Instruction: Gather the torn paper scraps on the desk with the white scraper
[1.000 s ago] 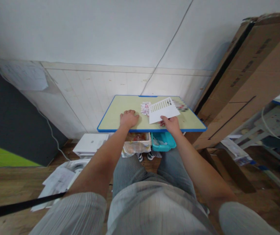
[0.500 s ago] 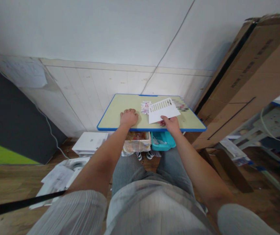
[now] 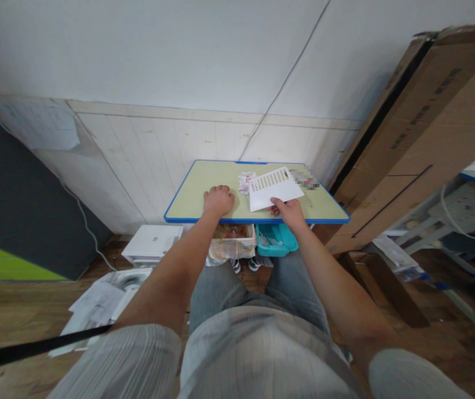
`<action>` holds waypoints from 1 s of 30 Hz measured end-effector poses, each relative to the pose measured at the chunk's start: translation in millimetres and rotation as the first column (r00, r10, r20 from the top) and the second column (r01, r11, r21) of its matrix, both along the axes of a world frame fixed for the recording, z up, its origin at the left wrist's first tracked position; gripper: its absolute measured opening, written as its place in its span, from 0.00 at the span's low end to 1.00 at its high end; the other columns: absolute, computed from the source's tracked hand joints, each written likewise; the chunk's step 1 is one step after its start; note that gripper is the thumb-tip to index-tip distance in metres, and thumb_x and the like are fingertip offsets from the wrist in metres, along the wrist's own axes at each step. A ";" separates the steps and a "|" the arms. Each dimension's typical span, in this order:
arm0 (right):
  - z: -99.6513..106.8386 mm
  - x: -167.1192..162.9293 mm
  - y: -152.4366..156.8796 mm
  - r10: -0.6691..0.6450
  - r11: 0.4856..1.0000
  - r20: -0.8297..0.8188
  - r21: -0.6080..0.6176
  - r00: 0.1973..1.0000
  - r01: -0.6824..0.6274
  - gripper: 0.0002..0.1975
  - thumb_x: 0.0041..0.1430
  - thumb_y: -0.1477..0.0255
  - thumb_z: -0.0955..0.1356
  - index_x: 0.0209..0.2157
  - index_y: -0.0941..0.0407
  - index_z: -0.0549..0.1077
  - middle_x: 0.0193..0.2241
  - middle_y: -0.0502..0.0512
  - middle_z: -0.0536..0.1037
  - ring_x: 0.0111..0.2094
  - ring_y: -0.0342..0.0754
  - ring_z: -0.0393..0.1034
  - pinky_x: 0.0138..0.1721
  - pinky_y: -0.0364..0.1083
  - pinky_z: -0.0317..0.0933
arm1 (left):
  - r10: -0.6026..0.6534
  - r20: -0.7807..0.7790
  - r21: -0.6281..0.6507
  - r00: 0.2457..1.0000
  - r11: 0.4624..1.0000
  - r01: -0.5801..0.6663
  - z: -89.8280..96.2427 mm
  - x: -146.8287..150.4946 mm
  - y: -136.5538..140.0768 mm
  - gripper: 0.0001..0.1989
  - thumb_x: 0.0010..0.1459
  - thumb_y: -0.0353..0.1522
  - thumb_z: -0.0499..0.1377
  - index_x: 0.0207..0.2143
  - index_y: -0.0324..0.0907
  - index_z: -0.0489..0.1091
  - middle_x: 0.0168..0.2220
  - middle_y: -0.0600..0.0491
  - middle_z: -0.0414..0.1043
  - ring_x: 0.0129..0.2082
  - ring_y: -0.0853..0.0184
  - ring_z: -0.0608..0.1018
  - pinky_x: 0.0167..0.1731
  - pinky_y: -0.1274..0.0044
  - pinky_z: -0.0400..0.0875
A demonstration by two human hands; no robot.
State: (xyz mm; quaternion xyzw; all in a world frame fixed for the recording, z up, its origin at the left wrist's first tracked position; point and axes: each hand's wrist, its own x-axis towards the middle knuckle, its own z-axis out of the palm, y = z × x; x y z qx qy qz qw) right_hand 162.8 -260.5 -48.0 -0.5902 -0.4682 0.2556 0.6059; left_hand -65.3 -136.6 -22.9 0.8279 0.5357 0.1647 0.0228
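My right hand (image 3: 289, 210) grips the near edge of a white sheet of paper (image 3: 274, 188) printed with rows of dark bars, held just above a small pale-green desk with a blue rim (image 3: 187, 218). Behind the sheet lie small pink-and-white printed scraps (image 3: 246, 181). My left hand (image 3: 218, 200) rests knuckles-up on the desk top with fingers curled, holding nothing. Part of the paper's far right corner is blurred.
Large cardboard boxes (image 3: 424, 127) lean against the wall at right. Under the desk sit a teal bin (image 3: 277, 239) and a white bin of items (image 3: 231, 244). A white box (image 3: 151, 244) and loose papers (image 3: 96, 305) lie on the wooden floor at left.
My right hand has shifted the paper slightly to the left. My left hand has stayed in place on the desk.
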 end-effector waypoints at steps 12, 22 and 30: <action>4.6 -1.0 -4.5 0.044 0.998 0.031 -0.035 0.999 -0.043 0.16 0.60 0.56 0.77 0.25 0.52 0.81 0.25 0.59 0.87 0.25 0.54 0.79 0.33 0.51 0.77 | 0.001 -0.001 0.008 1.000 1.000 -0.001 -1.8 -0.1 1.6 0.24 0.77 0.38 0.50 0.65 0.46 0.78 0.71 0.39 0.77 0.71 0.46 0.74 0.69 0.53 0.68; 4.2 -1.4 -6.2 0.139 0.990 0.016 0.001 0.990 -0.139 0.22 0.54 0.48 0.81 0.33 0.52 0.81 0.28 0.59 0.88 0.26 0.54 0.79 0.33 0.52 0.77 | 0.004 -0.007 0.003 1.000 1.000 -0.004 -1.2 -0.6 1.6 0.24 0.77 0.39 0.50 0.65 0.45 0.77 0.71 0.40 0.77 0.71 0.47 0.74 0.70 0.53 0.67; -0.2 -7.0 0.7 0.158 0.987 0.044 0.009 0.986 -0.159 0.28 0.49 0.43 0.81 0.35 0.53 0.81 0.29 0.59 0.88 0.25 0.52 0.77 0.31 0.51 0.75 | 0.001 -0.007 -0.001 1.000 1.000 -0.001 0.2 0.2 -0.1 0.24 0.77 0.39 0.50 0.66 0.44 0.77 0.72 0.40 0.76 0.72 0.47 0.74 0.70 0.53 0.67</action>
